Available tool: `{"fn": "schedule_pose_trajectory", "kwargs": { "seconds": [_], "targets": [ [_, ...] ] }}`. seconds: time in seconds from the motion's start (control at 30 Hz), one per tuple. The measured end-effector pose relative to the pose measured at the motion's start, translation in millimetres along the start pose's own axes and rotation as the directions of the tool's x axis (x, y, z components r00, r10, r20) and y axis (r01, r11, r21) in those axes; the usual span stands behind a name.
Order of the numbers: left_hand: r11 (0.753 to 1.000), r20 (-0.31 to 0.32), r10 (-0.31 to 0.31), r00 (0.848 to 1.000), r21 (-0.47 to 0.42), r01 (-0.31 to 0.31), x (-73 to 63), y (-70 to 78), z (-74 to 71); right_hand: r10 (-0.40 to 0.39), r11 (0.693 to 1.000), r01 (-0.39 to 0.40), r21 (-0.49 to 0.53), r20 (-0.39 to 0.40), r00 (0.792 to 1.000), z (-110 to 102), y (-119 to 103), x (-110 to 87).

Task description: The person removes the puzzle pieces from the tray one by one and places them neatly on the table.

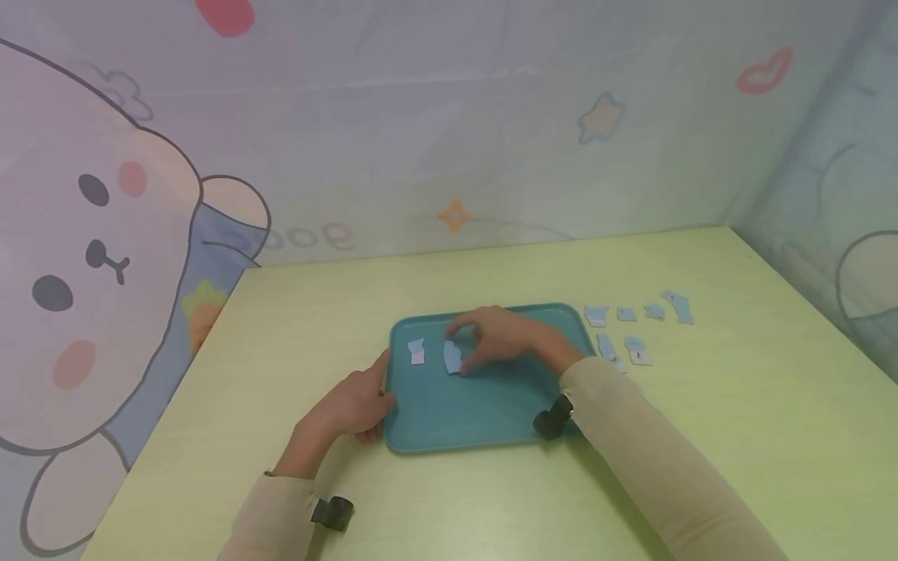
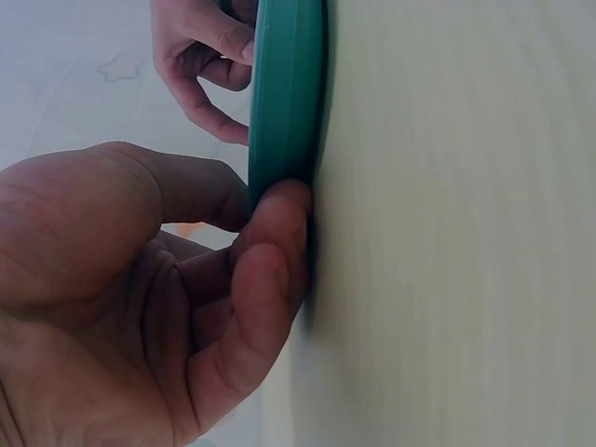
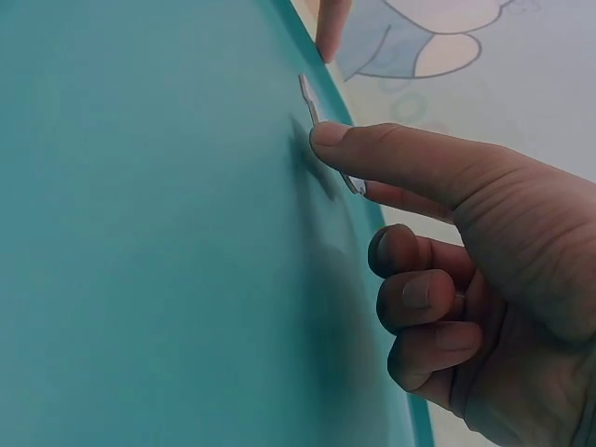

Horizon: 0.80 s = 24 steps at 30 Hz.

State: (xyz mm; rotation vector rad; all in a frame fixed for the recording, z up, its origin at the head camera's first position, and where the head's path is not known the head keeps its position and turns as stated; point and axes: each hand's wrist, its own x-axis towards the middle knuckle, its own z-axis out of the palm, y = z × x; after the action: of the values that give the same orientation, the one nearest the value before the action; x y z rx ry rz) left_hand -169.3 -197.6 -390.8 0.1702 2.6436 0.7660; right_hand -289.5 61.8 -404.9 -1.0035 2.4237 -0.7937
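Observation:
A teal tray (image 1: 466,417) lies on the table, and my left hand (image 1: 354,403) grips its left rim, thumb on one side and curled fingers at the other in the left wrist view. Over the tray, my right hand (image 1: 501,333) pinches a light-blue flat puzzle piece (image 1: 452,357) between thumb and index finger. In the right wrist view this puzzle piece (image 3: 312,98) appears tilted just off the tray surface, its shadow beside it; the other fingers are curled. A smaller blue-and-white puzzle piece (image 1: 417,352) lies in the tray's upper left part.
Several loose pieces lie on the table right of the tray, among them a long curved piece (image 1: 679,306) and a blue-and-white piece (image 1: 638,351). Behind the pale yellow table (image 1: 337,300) hangs a printed cloth backdrop (image 1: 421,132).

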Motion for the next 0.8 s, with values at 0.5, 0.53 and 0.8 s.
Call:
{"fn": "schedule_pose_trajectory", "kwargs": {
  "seconds": [0.5,0.53,0.8],
  "targets": [
    [1.0,-0.005,-0.007,1.0,0.004,0.007,0.4,-2.2,0.9,-0.015,1.0,0.016,0.023,-0.036,0.999,-9.5,-0.2,-18.6],
    [1.0,-0.005,-0.007,1.0,0.003,0.007,0.5,-2.3,1.0,-0.011,1.0,0.012,0.024,-0.04,0.999,-10.0,0.3,-19.7],
    [1.0,-0.007,-0.006,1.0,0.0,0.006,0.1,-2.0,1.0,-0.01,1.0,0.011,0.019,-0.058,0.998,-16.2,2.9,-30.1]
  ]
}}
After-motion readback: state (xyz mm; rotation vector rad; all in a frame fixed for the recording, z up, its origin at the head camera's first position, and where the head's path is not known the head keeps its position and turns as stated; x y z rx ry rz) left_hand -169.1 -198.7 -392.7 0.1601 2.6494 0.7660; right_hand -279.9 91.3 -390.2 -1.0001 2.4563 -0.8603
